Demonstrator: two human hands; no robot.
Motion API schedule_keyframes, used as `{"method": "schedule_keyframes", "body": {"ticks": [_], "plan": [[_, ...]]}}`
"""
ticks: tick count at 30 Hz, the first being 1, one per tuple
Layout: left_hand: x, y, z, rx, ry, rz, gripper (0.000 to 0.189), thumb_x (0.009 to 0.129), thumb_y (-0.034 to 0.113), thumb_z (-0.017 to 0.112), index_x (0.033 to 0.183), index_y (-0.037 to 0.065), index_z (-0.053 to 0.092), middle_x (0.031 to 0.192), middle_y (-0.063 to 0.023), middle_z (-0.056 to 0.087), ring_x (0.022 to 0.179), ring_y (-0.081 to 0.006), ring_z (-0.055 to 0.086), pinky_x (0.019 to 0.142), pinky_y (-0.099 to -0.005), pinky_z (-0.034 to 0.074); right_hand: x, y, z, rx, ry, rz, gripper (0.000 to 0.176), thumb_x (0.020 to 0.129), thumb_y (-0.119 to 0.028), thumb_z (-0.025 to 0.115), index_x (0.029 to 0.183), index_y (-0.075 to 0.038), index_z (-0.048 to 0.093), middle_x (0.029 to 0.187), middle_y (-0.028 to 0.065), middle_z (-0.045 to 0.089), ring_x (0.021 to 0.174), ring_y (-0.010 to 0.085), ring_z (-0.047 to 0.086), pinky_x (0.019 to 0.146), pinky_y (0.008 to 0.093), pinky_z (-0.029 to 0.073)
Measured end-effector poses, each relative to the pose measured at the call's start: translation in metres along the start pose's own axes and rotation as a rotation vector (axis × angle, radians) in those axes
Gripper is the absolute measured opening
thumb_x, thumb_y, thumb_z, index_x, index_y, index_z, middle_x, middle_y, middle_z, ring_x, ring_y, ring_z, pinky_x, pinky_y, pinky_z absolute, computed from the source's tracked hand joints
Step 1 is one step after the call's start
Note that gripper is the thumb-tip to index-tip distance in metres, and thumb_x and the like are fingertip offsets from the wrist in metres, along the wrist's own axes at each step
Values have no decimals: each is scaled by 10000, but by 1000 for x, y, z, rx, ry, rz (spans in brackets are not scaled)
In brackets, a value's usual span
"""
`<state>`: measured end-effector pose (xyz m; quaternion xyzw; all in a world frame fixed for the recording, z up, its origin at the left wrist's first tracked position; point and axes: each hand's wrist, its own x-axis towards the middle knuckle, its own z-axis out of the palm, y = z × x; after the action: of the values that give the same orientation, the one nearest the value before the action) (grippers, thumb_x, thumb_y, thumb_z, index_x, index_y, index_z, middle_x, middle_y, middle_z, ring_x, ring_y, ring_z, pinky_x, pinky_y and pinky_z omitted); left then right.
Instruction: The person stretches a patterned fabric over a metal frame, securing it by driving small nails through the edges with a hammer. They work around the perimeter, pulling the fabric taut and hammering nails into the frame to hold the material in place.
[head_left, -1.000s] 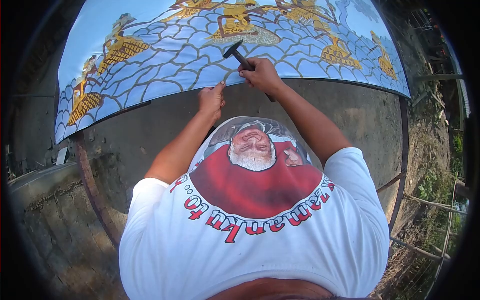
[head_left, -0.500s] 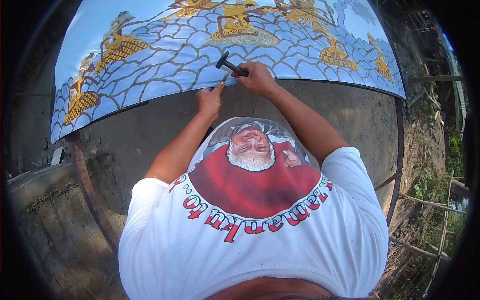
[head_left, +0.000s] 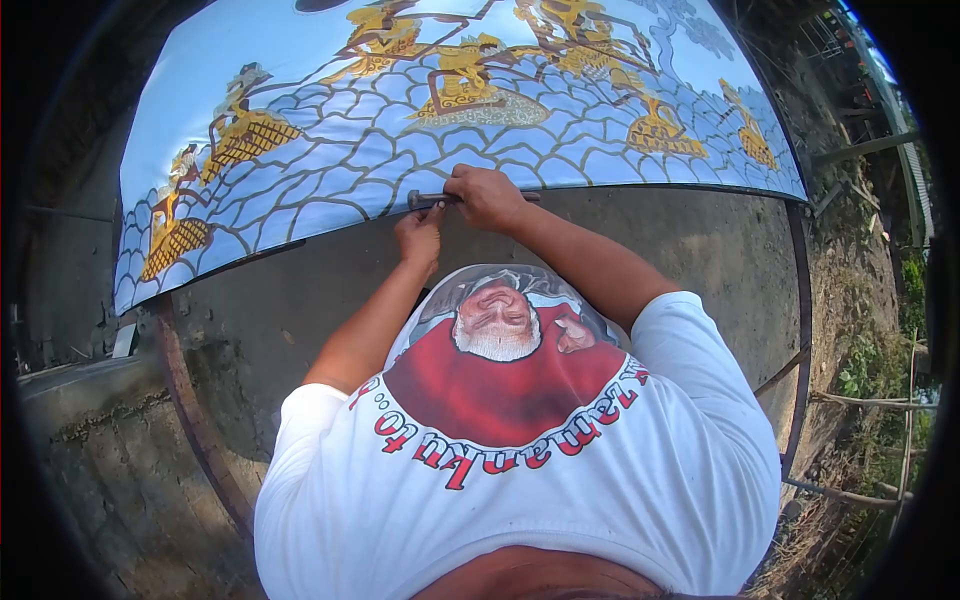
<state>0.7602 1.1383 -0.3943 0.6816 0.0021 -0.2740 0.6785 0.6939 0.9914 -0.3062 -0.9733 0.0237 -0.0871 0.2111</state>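
Note:
A blue painted cloth [head_left: 340, 150] with golden figures and dark scale-like lines lies stretched over a frame. My right hand [head_left: 487, 199] is closed round the handle of a small dark hammer [head_left: 418, 200], which lies level along the cloth's near edge, its head to the left. Just below the hammer head, my left hand [head_left: 418, 238] has its fingers pinched together at that edge. Whatever is between those fingertips is too small to make out.
Dark frame legs [head_left: 200, 425] stand at the left and right [head_left: 797, 330]. Below the cloth is a grey floor [head_left: 640, 235]. A concrete ledge [head_left: 80, 395] is at the left; thin poles [head_left: 850, 493] and plants are at the right.
The hammer has come down from above the cloth to its near edge and now lies level. My right hand has moved down and left with it. The view has shifted slightly.

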Motion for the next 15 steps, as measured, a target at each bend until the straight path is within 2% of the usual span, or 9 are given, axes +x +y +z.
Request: {"method": "schedule_keyframes", "body": {"ticks": [1, 3, 4, 5, 7, 8, 10, 15], "plan": [[-1, 2, -2, 0, -11, 16, 239, 883, 202, 764, 739, 61, 638, 628, 13, 544, 506, -77, 460, 437, -291, 339, -1, 0, 0, -3, -10, -8, 99, 789, -114, 667, 885, -89, 663, 917, 109, 608, 887, 339, 643, 731, 465, 527], [0, 7, -8, 22, -68, -150, 190, 885, 195, 757, 797, 67, 646, 633, 15, 546, 552, -84, 513, 467, -280, 381, -1, -1, 0, -33, 11, -27, 94, 784, -109, 665, 876, -89, 660, 909, 103, 607, 891, 330, 647, 724, 461, 528], [5, 0, -10, -57, -102, -166, 184, 874, 216, 773, 872, 80, 648, 633, 38, 512, 544, -90, 497, 472, -274, 383, 0, -1, 1, -49, -17, -26, 98, 779, -107, 659, 875, -90, 661, 925, 110, 614, 902, 334, 651, 733, 468, 529], [8, -1, -13, -54, -110, -153, 184, 874, 216, 773, 872, 80, 648, 633, 38, 512, 544, -90, 497, 472, -274, 383, 0, -1, 1, -63, -45, -23, 102, 773, -104, 652, 874, -91, 663, 940, 118, 621, 914, 338, 654, 742, 475, 530], [14, 0, -19, -351, -327, -249, 218, 850, 233, 804, 908, 104, 638, 645, 52, 458, 519, -87, 422, 465, -264, 333, 1, -1, -2, -75, -38, -35, 126, 756, -85, 662, 882, -90, 662, 924, 122, 622, 920, 339, 654, 734, 473, 529], [18, -1, -23, -346, -336, -241, 218, 850, 233, 804, 908, 104, 638, 645, 52, 458, 519, -87, 422, 465, -264, 333, 0, -1, -1, -59, -28, -44, 136, 750, -79, 665, 886, -90, 656, 912, 124, 624, 913, 342, 656, 730, 475, 527], [28, -3, -31, -477, -553, -289, 241, 834, 221, 818, 938, 111, 631, 655, 52, 420, 520, -88, 371, 475, -262, 302, -1, 0, -1, -48, -9, -49, 148, 744, -72, 668, 890, -89, 650, 899, 126, 627, 906, 344, 657, 725, 477, 524], [34, -3, -33, -500, -641, -380, 218, 853, 163, 784, 979, 99, 618, 645, 50, 415, 543, -73, 390, 481, -236, 323, -2, 0, 0, -7, 30, -35, 248, 728, -84, 726, 936, -90, 592, 881, 112, 627, 861, 344, 660, 718, 467, 525]]}}
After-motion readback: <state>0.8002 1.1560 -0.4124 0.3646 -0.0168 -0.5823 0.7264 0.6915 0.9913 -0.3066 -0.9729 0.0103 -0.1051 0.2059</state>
